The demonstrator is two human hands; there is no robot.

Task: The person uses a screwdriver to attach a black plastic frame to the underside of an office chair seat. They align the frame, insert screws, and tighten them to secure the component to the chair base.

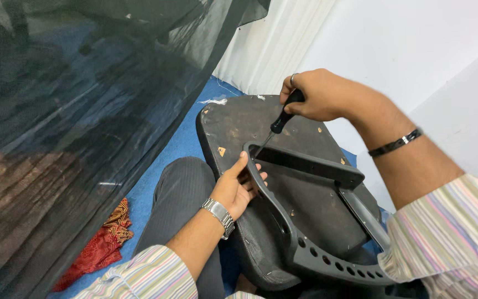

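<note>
I see the screwdriver at the near-left corner of the upturned chair seat base, which rests across my lap. Its long axis slants from upper right down to lower left: black handle up, thin shaft down, tip on the end of the black plastic armrest bracket, where a screw would sit, though I cannot make one out. My right hand is closed around the handle from above, so the tool lies directly beneath it. My left hand sits just below the tip, fingers curled over the bracket's curved arm, gripping it steady. The right hand is the nearer one to the tool. Further out, blue floor, red patterned cloth and dark mesh fabric lie to the left.
</note>
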